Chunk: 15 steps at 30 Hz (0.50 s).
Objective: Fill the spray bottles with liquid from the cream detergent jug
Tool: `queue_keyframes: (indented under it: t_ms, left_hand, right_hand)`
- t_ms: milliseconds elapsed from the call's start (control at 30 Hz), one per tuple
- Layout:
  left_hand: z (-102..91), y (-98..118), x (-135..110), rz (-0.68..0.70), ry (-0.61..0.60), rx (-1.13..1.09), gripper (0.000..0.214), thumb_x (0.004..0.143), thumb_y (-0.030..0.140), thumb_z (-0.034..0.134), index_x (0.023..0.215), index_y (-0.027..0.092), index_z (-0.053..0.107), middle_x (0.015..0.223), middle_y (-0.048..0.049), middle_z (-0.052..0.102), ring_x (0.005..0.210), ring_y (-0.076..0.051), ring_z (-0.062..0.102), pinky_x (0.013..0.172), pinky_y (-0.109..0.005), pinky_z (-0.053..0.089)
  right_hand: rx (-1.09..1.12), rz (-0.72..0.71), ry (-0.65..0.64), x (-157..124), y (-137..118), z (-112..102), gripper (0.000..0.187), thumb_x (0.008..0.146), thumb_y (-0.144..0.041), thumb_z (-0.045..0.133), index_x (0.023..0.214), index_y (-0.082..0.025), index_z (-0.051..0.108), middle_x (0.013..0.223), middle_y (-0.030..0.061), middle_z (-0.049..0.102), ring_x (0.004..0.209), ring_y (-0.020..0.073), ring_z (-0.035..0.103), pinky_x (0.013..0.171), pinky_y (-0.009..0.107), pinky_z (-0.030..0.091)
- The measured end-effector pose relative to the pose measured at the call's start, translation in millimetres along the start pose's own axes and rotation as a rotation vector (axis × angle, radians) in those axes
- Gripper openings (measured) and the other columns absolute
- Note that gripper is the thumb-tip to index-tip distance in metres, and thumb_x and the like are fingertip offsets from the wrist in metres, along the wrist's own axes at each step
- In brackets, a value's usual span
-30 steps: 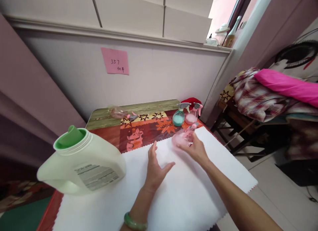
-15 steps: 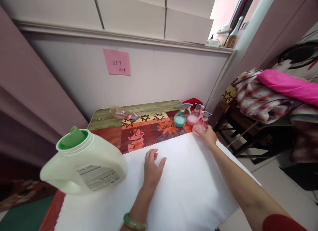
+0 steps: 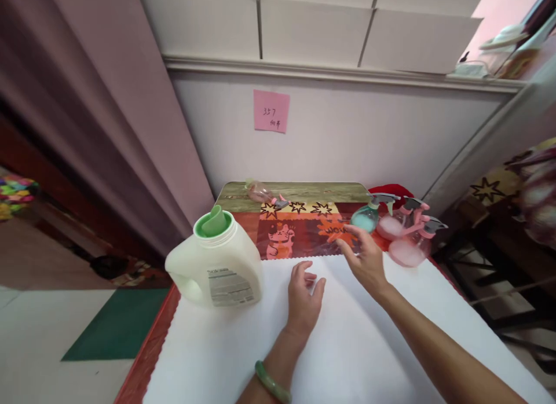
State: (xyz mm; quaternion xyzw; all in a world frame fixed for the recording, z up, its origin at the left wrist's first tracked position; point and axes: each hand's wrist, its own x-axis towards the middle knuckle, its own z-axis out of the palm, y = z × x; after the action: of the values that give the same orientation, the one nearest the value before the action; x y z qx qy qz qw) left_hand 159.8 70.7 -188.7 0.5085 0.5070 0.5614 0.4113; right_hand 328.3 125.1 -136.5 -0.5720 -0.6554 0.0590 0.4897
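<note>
"While my right hand (image 3: pixel 367 264) hovers at the far edge of the white sheet (image 3: pixel 347 340), its grip is wide, the forefinger stretched out and the thumb well away from it."

"And which bottle is closest?"

"Two are near. Just past my right fingertips stands the teal spray bottle (image 3: pixel 365 220). To the right of that hand, apart from it, stands the front pink spray bottle (image 3: pixel 407 252), with the second pink spray bottle (image 3: pixel 390 225) behind it."

"How about your left?"

"My left hand (image 3: pixel 303 300) is half open, the fingers softly curled and the thumb standing off, a little nearer me than the right. A green bangle (image 3: pixel 271 383) rings its wrist."

"Where's the big jug?"

"Left of my left hand, close by: the pale jug (image 3: pixel 234 271), upright on the sheet, a green insert (image 3: pixel 215 221) in its mouth."

"And farther off?"

"Well beyond my left hand, the fallen pink bottle (image 3: pixel 259 191) lies on its side, spray head to the right. Higher up, on the wall, is the pink note (image 3: pixel 271 110)."
</note>
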Motion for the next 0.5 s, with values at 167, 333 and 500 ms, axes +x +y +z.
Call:
queue_keyframes:
  t_ms: [167, 333, 500]
  left_hand:
    - [-1.9, 4, 1, -0.025, 0.027, -0.016, 0.032, 0.080, 0.025, 0.067, 0.112, 0.022, 0.061, 0.109, -0.0098, 0.065, 0.079, -0.019, 0.065, 0.070, -0.035, 0.053]
    - [-2.6, 2, 1, -0.093, 0.020, -0.018, 0.031, 0.082, 0.024, 0.064, 0.112, 0.023, 0.060, 0.107, -0.0101, 0.064, 0.078, -0.020, 0.063, 0.070, -0.036, 0.052]
    - [-1.8, -2, -1, -0.178, -0.020, -0.034, 0.034, 0.080, 0.022, 0.064, 0.114, 0.025, 0.059, 0.112, -0.0124, 0.063, 0.081, -0.022, 0.062, 0.068, -0.037, 0.051]
  right_hand:
    - [-0.146, -0.063, -0.349, 66, -1, 90, 0.039, 0.090, -0.048, 0.063, 0.119, -0.022, 0.065, 0.120, 0.0102, 0.070, 0.111, 0.0281, 0.065, 0.098, 0.041, 0.050]
    - [-0.307, -0.103, -0.490, 114, 8, 182, 0.056, 0.084, -0.044, 0.071, 0.132, -0.018, 0.059, 0.146, 0.0152, 0.054, 0.133, 0.0311, 0.051, 0.112, 0.044, 0.037]
    - [-0.346, -0.040, -0.538, 138, 14, 245, 0.076, 0.078, -0.047, 0.077, 0.143, -0.018, 0.051, 0.159, 0.0192, 0.037, 0.144, 0.0382, 0.038, 0.116, 0.053, 0.029]
